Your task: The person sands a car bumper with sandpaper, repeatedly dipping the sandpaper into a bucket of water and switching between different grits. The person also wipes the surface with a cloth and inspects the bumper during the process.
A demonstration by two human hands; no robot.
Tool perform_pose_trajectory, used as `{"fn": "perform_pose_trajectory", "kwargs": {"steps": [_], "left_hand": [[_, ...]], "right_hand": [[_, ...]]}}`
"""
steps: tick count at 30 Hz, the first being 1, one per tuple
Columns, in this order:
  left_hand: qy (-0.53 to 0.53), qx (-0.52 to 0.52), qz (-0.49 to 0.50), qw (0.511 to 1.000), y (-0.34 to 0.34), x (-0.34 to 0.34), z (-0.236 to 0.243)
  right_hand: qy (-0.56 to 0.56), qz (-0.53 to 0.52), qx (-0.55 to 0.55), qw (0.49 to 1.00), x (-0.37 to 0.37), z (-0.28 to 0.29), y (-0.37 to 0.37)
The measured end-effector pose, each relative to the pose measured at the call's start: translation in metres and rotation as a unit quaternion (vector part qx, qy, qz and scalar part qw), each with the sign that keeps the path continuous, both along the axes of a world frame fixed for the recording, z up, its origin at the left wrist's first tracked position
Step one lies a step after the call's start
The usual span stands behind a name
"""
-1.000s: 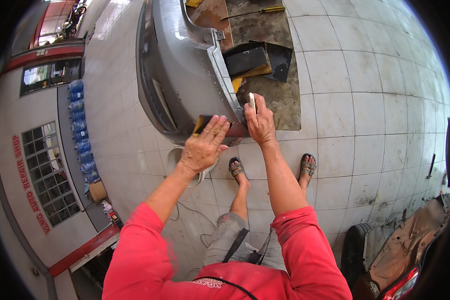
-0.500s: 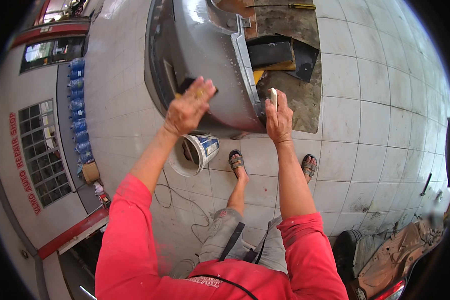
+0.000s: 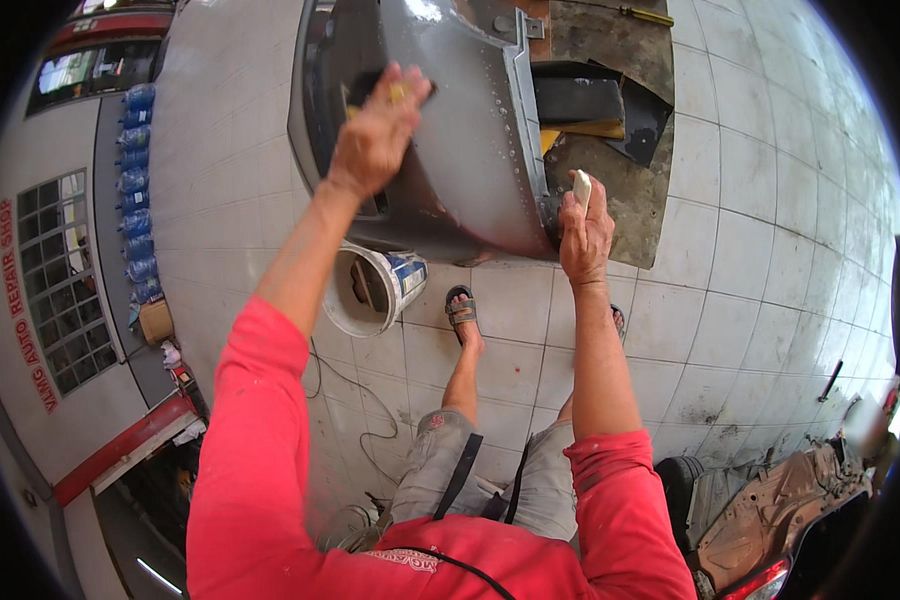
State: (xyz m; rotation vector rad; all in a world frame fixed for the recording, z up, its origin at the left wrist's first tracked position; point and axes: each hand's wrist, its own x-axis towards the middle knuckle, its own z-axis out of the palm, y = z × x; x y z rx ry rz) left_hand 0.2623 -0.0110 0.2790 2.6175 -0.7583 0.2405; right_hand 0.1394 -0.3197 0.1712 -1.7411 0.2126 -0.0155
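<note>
A grey primed car bumper (image 3: 465, 150), wet with drops along its edge, lies in front of me. My left hand (image 3: 372, 140) is closed over a black-and-yellow sanding pad (image 3: 351, 104) and presses on the bumper's left part; the fingers hide most of the pad. Beside the bumper's near right corner is my right hand (image 3: 586, 240), closed around a small cream-coloured block (image 3: 582, 188) that sticks up past the thumb. Whether this hand also touches the bumper's edge, I cannot tell.
A white bucket (image 3: 407, 280) stands below the bumper's near left corner. Dark sheets (image 3: 578, 105) and a yellow-handled screwdriver (image 3: 647, 16) lie on a stained board (image 3: 625, 215) at right. A cable (image 3: 385, 390) runs over the tiles. Blue water bottles (image 3: 135, 180) line the left wall.
My left hand has slid farther forward and left over the bumper with the pad. The right hand stays by the near right corner, still holding the cream block. The whole view has shifted slightly.
</note>
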Motion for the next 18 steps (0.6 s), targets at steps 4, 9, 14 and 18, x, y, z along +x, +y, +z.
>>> {"fn": "perform_pose_trajectory", "kwargs": {"steps": [4,9,14,18], "left_hand": [[-0.117,-0.006,0.105,0.988,0.013,0.07,-0.01],[-0.016,-0.008,0.118,0.993,-0.044,-0.147,-0.051],[-0.025,0.011,0.132,0.991,-0.028,-0.054,-0.024],[-0.085,0.019,0.177,0.98,-0.035,-0.024,-0.018]], "right_hand": [[-0.014,-0.001,0.002,1.0,0.006,0.0,0.013],[-0.003,-0.009,-0.028,1.0,0.004,-0.005,-0.003],[-0.026,-0.013,-0.043,0.999,0.006,-0.007,0.0],[-0.015,-0.013,-0.01,1.0,0.006,0.006,0.009]]}}
